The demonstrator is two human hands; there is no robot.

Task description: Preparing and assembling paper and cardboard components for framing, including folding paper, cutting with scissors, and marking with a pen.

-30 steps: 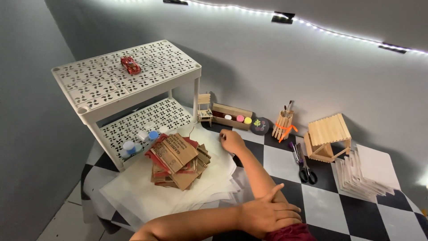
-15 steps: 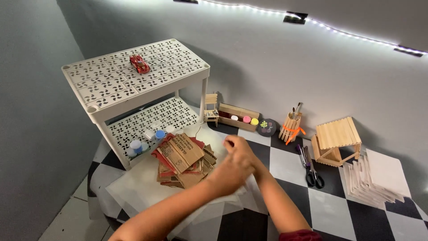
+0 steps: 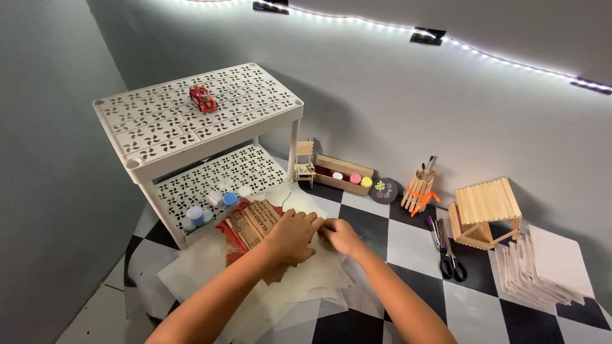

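1. Two bare hands meet over the middle of the black-and-white checkered worktop (image 3: 408, 245). The left hand (image 3: 291, 237) lies flat with fingers spread and loosely bent, and presses on a stack of brown printed cardboard pieces (image 3: 252, 224), probably to keep it from sliding.
2. The right hand (image 3: 341, 237) is half curled, fingertips touching the left hand's fingers at the edge of the stack; I cannot tell if it pinches something.
3. The stack lies on loose sheets of pale translucent paper (image 3: 299, 280), which cover the worktop under it, just in front of the white perforated plastic two-level shelf (image 3: 191, 124).
4. A small red toy car (image 3: 203, 98) stands on top of the shelf, and small paint pots with blue and white lids (image 3: 210, 207) stand on its lower level, out of the way of the hands.
5. Black-handled scissors (image 3: 449, 258), a small house of wooden sticks (image 3: 486, 211) and a fanned pile of pale wooden sticks (image 3: 542, 271) lie to the right, within reach but apart.
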